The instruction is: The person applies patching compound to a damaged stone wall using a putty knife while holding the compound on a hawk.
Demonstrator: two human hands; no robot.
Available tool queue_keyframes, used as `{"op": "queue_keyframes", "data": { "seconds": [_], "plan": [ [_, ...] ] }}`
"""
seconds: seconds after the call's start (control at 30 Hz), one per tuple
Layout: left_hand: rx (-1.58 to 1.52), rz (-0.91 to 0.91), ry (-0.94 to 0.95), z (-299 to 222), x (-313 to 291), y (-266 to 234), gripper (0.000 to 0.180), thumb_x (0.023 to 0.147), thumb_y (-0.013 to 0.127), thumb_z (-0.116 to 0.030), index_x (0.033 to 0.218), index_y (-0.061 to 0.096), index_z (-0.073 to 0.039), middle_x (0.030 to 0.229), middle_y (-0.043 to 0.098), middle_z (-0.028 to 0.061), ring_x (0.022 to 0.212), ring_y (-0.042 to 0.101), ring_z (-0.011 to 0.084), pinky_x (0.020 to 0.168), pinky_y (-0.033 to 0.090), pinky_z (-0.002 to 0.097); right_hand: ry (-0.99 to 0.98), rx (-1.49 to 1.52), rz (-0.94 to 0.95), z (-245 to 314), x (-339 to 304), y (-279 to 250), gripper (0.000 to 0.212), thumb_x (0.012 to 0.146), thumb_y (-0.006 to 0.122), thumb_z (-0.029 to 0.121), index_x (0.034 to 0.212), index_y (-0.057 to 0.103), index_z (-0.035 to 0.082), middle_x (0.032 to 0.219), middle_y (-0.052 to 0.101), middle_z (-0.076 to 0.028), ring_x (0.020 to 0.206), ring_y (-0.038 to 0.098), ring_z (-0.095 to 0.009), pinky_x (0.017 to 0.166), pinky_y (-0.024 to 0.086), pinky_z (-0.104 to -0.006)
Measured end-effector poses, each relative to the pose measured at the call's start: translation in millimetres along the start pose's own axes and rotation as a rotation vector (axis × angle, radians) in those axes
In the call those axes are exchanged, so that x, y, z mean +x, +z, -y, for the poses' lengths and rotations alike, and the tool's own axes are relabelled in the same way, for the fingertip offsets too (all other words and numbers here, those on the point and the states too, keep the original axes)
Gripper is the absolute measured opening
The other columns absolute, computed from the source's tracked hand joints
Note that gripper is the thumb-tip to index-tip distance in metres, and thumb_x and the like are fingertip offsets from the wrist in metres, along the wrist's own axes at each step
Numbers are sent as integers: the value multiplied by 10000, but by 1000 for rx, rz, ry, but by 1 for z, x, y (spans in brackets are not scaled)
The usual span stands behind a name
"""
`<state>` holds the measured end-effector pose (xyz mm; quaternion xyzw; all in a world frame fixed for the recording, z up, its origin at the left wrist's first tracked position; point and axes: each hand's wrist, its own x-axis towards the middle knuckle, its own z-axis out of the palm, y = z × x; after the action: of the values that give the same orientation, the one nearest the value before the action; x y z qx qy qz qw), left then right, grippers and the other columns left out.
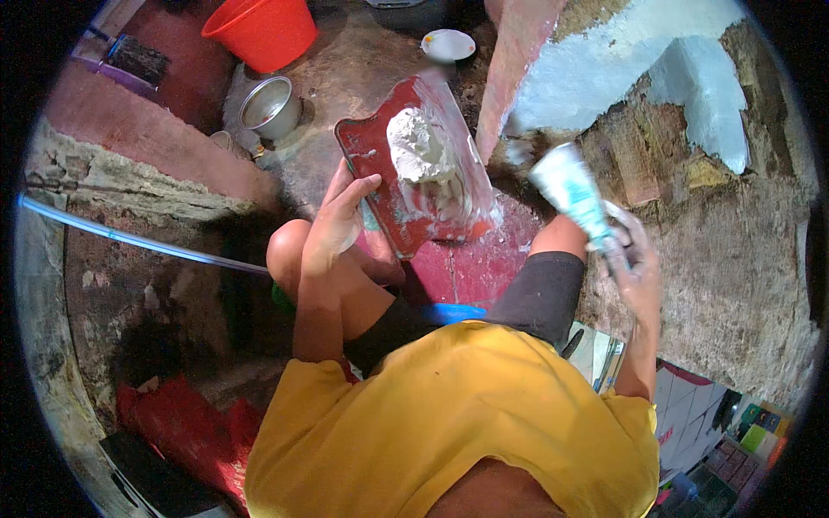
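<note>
- Your left hand (341,203) clamps the red board (367,136); tilting it could spill the white paste mound (419,147), ahead-right of that hand.
- Your right hand (635,255) grips the putty knife (570,190), ahead-left of it; loosening could drop it.

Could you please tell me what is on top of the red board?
A mound of white paste sits on the red board, held by the left hand, with smears beside it. The surface beneath the mound is hidden.
</note>
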<state>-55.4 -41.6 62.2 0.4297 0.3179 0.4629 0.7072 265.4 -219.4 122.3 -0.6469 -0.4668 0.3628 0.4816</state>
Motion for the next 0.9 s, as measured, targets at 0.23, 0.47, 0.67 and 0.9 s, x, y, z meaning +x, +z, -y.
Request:
{"op": "queue_keyframes", "data": {
  "seconds": [0.23, 0.47, 0.67, 0.9],
  "plan": [
    [-119, 32, 39, 10, -1, 20, 516, 861, 478, -6, 1346, 308, -48, 1282, 447, 86, 1134, 470, 201, 954, 377, 344, 118, 130, 182, -41, -3, 52, 321, 876, 524, 21, 1197, 534, 25, 885, 633, -72, 564, 487, -53, 494, 400, -194],
    [33, 96, 20, 14, -5, 20, 501, 881, 450, -36, 1352, 280, -32, 1281, 438, 91, 1153, 440, 182, 974, 345, 335, 156, 255, 174, -50, 1, 72, 326, 880, 515, 13, 1205, 517, 3, 903, 629, -78, 588, 498, -52, 509, 419, -190],
    [-34, 63, -21, 16, -5, 24, 471, 870, 480, -80, 1318, 340, -33, 1220, 483, 74, 1093, 473, 178, 935, 361, 321, 14, 146, 64, -49, 2, 83, 327, 869, 546, 41, 1193, 539, -1, 955, 646, -92, 803, 598, -85, 618, 484, -220],
    [-5, -11, -73, 11, -10, 32, 444, 859, 527, -125, 1278, 408, -37, 1182, 500, 56, 1082, 468, 166, 918, 359, 300, -402, -588, -116, -41, 1, 74, 254, 782, 655, 103, 1035, 648, 82, 887, 656, -101, 802, 644, -216, 678, 518, -317]
  ]
}}
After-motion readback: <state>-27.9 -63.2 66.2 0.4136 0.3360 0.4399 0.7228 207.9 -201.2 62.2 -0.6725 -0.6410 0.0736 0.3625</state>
